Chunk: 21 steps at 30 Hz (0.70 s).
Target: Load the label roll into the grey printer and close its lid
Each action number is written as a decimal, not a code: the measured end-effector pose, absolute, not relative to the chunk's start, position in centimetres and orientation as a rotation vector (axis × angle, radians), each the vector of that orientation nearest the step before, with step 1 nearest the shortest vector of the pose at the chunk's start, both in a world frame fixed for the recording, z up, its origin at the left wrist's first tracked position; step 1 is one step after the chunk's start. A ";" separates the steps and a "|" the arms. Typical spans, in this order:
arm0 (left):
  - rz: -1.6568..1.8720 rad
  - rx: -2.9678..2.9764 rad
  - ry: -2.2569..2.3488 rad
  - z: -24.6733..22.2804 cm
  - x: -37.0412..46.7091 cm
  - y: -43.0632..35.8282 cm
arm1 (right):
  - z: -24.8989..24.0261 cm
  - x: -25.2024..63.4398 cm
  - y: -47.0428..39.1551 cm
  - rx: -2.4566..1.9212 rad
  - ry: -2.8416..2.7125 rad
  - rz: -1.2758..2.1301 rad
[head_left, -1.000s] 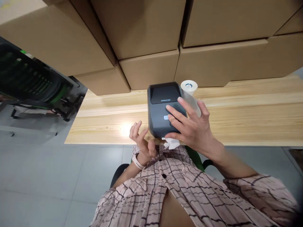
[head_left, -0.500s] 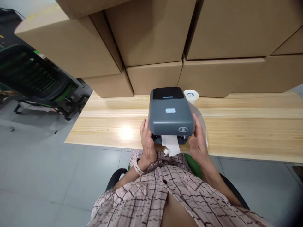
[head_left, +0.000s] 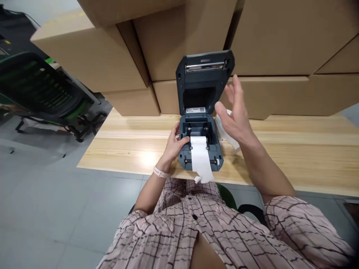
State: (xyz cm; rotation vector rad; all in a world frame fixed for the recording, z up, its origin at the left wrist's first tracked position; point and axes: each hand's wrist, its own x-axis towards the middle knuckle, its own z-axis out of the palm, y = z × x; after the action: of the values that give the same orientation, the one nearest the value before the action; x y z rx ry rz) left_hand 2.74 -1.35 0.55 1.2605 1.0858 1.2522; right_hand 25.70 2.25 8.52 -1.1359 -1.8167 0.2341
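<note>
A dark grey label printer stands on the wooden table with its lid raised and leaning back. White paper runs from inside the printer over its front edge, its end torn and curled. My left hand grips the printer's left side, thumb over the rim. My right hand is raised beside the lid's right edge, fingers apart, holding nothing. Behind that hand, a roll with a loose white strip lies partly hidden at the printer's right.
Large cardboard boxes are stacked along the back of the wooden table, close behind the raised lid. A black and green office chair stands on the floor at the left.
The printer's lid has swung up and back, exposing the inside. My right hand has risen from the printer's right side and opened. My left hand has shifted up, its thumb now over the rim.
</note>
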 end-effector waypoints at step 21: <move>1.259 1.275 1.034 0.8 2.7 -1.2 | 10.0 28.7 -1.1 -0.668 -2.331 1.071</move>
State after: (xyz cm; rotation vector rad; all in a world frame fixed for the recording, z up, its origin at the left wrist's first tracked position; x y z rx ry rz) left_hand 2.68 -1.23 0.82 1.2751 1.0344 1.2587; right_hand 28.65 -1.09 9.96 -0.6680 -2.3312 1.0705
